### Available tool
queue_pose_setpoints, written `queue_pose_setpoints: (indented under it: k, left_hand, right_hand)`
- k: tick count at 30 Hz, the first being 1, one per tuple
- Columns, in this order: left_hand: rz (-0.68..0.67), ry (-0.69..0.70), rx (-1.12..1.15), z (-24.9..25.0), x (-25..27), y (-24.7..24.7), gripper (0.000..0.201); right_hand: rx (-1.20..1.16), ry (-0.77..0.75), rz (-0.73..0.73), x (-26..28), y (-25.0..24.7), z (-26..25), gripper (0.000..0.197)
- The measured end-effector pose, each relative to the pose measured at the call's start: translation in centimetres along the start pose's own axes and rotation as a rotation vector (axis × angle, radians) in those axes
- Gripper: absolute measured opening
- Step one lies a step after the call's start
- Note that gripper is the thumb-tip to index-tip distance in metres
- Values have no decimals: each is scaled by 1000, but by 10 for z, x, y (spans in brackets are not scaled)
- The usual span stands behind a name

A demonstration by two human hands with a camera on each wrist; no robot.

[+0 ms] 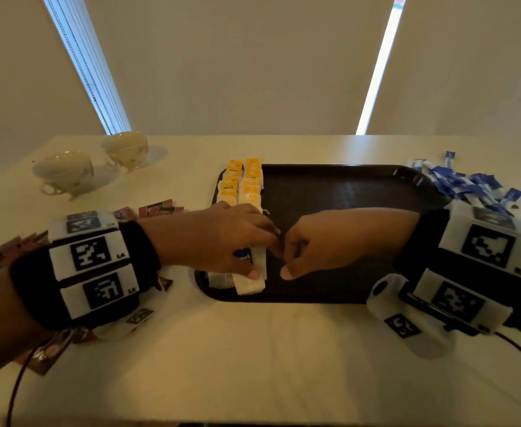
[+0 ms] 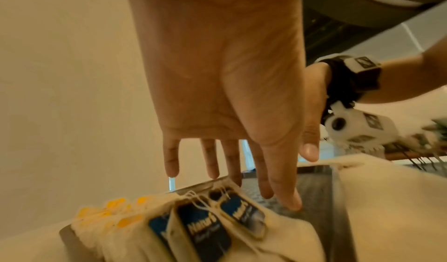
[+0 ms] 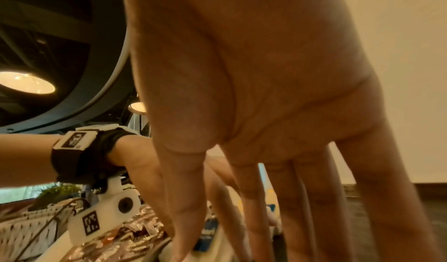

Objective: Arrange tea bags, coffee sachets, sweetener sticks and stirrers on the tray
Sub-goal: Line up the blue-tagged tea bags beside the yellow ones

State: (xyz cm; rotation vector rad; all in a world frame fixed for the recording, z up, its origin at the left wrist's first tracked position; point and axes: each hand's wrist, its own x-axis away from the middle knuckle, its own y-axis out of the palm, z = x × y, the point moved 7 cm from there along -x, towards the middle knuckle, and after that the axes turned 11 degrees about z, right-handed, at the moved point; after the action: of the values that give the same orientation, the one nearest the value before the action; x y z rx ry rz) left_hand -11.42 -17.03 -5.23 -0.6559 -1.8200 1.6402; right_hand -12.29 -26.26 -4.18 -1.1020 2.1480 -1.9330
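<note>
1. The dark tray (image 1: 330, 192) lies across the middle of the head view on a pale table (image 1: 253, 359).
2. Yellow-tagged tea bags (image 1: 242, 181) sit in two rows at the tray's upper-left end; blue-tagged tea bags (image 2: 208, 228) lie at its lower-left end — white pouches packed side by side.
3. The left hand (image 1: 219, 238) reaches in from the left, its fingers straight in the left wrist view, its thumb pressing a white tea bag (image 1: 253, 280).
4. The right hand (image 1: 311, 245) meets it at centre frame; fingers extend downward in the right wrist view, touching the same cluster — whether they pinch anything, I cannot tell.
5. Blue sweetener sticks (image 1: 469, 183) are heaped at upper right, just off the tray.
6. Brown coffee sachets (image 1: 157, 209) are scattered at left, off the tray.
7. Two cups (image 1: 96, 164) stand at upper left.
</note>
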Motion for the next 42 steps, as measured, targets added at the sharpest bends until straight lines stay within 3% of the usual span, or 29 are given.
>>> queue_pose_setpoints:
  k: [6,12,14,18,21,24,33,36,42]
  left_hand:
    - [-98,89,-132,7,3,16,35]
    - [-105,113,-144,6,6,15,37]
    - [24,52,-41,1,7,-2,43]
    - [510,-229,186,-40,33,-63,41]
    - [813,-457,244,-72,67,-92,33]
    - [929,-590,278,-91,87,-94,32]
    - [989,-791,308,-128,146,-78,26]
    - [939,-801,320,-129,143,-68,25]
    - [857,-784,352,-128,136,-59,25]
  right_hand:
    - [102,19,-57,22,18,17,45]
    - [124,32,-25,33,24,19,50]
    - [61,64,43,29,15,19,49]
    - [-135,142,198,6,-13,23,51]
    - [-582,249,316,-15,-32,24,54]
    - [-865,314,292,-39,-34,15,57]
    - [-988,379,79,-91,-14,3,71]
    - [-981,416,141,-93,-24,10,77]
    - [-983,418,390,-112,-44,20,65]
